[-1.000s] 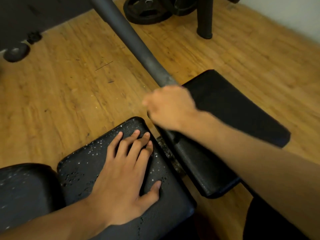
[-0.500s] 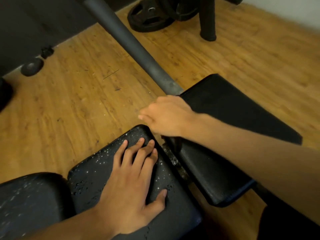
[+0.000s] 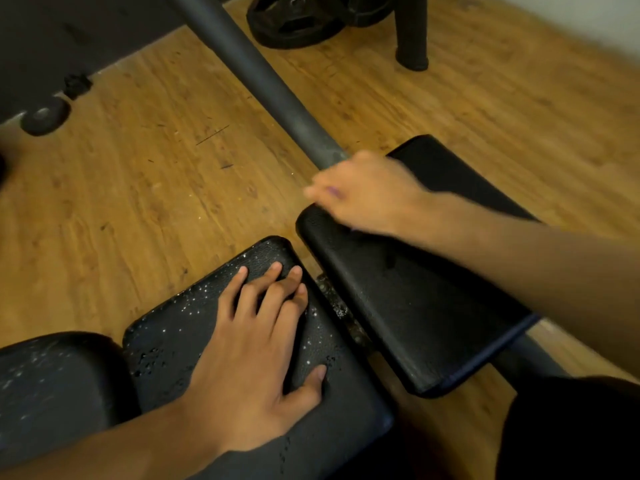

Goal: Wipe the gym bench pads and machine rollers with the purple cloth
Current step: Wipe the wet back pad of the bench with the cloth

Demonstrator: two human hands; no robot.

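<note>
Wood floor point(image 3: 138, 202); left hand point(image 3: 256, 368) flat on wet pad point(image 3: 180, 334); right hand point(image 3: 370, 195), grip unclear, purple cloth point(image 3: 329, 191) speck there.

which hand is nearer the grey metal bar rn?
Right. The right hand sits at the lower end of the slanted grey metal bar; the left hand lies flat on the droplet-speckled black pad, apart from it.

A wood-plank floor point(image 3: 138, 209) lies beneath everything. Under the flat left hand point(image 3: 256, 368) is a black pad point(image 3: 173, 341) speckled with droplets point(image 3: 194, 299). Under the right hand point(image 3: 370, 195) is a second pad point(image 3: 415, 306), just beside the first. Beyond the right hand, a weight plate point(image 3: 291, 22) lies on the floor near a black post point(image 3: 412, 36).
</note>
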